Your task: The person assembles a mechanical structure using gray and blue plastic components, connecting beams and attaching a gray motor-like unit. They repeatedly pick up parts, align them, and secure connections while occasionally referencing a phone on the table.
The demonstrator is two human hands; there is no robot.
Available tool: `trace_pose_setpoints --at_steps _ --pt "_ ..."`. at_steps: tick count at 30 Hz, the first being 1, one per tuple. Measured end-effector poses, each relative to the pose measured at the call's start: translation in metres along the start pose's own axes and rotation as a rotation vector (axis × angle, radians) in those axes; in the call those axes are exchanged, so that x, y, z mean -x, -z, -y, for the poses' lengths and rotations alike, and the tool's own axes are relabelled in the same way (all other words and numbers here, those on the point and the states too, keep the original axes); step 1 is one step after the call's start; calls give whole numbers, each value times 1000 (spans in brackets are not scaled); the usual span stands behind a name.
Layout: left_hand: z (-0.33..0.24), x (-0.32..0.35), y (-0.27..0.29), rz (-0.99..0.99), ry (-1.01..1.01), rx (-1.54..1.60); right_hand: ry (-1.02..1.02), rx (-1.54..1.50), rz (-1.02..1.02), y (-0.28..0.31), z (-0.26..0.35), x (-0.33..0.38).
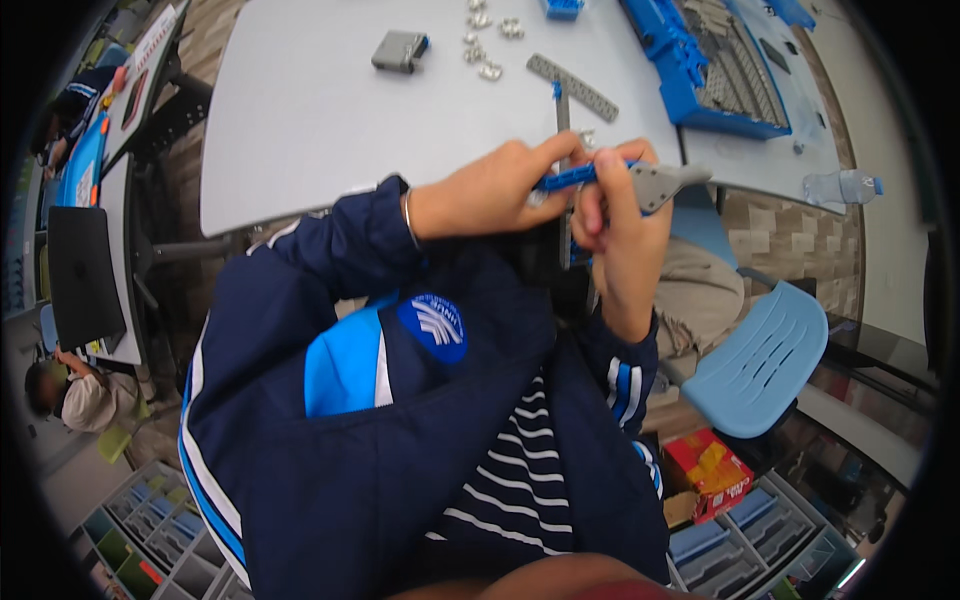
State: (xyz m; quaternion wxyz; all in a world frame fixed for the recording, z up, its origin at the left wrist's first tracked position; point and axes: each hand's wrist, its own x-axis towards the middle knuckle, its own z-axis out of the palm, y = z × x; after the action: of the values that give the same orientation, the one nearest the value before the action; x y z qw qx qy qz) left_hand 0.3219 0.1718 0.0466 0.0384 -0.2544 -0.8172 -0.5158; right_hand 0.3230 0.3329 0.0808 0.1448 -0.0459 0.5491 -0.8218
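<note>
Your left hand [490,190] and right hand [630,225] hold a blue beam [566,179] by the tabletop's [330,120] near edge. A grey bar [585,96] lies beyond.

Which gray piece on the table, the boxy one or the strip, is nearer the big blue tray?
The long gray strip, flat and dotted with holes; the boxy gray piece sits farther from the blue tray, left of the white parts.

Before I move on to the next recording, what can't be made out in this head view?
Head view: blue bar, partly hidden behind the right hand.
Head view: thin grey bar, partly hidden by the left hand.
Head view: blue tray, cut off by the upper edge.
Head view: grey parts in it, too small to tell apart.
</note>
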Motion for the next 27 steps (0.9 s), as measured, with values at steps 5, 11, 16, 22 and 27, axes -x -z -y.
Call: trace_pose_setpoints --at_steps 5,11,16,22,27 --pt "-12 -10 8 15 -67 38 23 76 46 -10 14 1" --pt "-7 -15 33 -117 -28 -77 245 -2 -15 23 54 -29" --pt "33 -9 48 -234 241 -165 267 935 -192 66 51 -86" --pt "71 -6 47 -468 218 -193 344 1393 -86 86 10 -140" --pt "71 -2 43 -360 227 -428 425 1383 -96 96 -2 -158"
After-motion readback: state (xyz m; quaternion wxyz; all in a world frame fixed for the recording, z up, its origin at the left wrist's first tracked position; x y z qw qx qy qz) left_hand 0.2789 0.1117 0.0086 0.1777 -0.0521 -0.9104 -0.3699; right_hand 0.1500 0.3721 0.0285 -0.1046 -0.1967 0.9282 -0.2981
